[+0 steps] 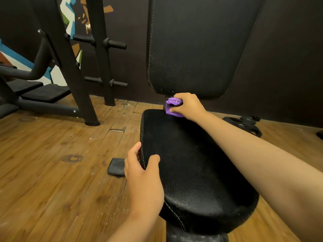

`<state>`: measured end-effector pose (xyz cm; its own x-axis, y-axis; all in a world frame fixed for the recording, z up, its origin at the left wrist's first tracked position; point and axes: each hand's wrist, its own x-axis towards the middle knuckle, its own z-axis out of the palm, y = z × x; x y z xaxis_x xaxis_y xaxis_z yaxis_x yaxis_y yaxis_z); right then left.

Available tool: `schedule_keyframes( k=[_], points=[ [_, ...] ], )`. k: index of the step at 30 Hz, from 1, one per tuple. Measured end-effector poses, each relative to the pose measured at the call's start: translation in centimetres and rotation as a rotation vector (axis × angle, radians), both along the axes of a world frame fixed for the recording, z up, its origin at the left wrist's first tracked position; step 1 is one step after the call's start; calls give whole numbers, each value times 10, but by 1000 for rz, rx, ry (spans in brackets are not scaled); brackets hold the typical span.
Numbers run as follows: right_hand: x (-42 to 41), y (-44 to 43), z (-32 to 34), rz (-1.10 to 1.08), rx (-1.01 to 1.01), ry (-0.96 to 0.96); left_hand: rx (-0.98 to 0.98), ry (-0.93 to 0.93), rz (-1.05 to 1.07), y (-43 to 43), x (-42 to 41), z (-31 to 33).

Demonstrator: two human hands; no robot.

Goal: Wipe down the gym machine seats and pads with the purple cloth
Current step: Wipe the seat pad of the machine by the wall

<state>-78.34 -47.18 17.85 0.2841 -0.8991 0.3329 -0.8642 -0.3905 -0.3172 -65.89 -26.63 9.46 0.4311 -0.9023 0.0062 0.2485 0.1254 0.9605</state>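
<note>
A black padded seat (192,172) fills the middle of the head view, with its upright black back pad (197,49) behind it. My right hand (188,106) grips the bunched purple cloth (172,106) and holds it against the far end of the seat, just under the back pad's lower edge. My left hand (141,170) grips the seat's left edge, thumb on top and fingers curled round the side.
A black steel rack (97,55) with pegs stands on the wooden floor at the left, beside another bench (40,91). A small black block (116,166) lies on the floor by my left hand. Weight plates (246,124) lie at the right by the dark wall.
</note>
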Motion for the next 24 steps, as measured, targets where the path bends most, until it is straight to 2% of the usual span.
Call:
schedule_keyframes(
  k=[5, 11, 16, 21, 24],
  points=[
    [-15, 62, 9, 219, 97, 91, 8, -8, -10, -3, 0, -3],
    [-18, 136, 13, 431, 194, 79, -21, -50, -1, 2, 1, -3],
    [-14, 131, 7, 261, 73, -14, -53, -84, 9, 15, -4, -14],
    [-15, 181, 7, 425, 210, 0, -46, -113, -41, 17, 0, -11],
    [-44, 178, 12, 248, 139, -71, -27, -116, -66, 19, 0, -7]
  ],
)
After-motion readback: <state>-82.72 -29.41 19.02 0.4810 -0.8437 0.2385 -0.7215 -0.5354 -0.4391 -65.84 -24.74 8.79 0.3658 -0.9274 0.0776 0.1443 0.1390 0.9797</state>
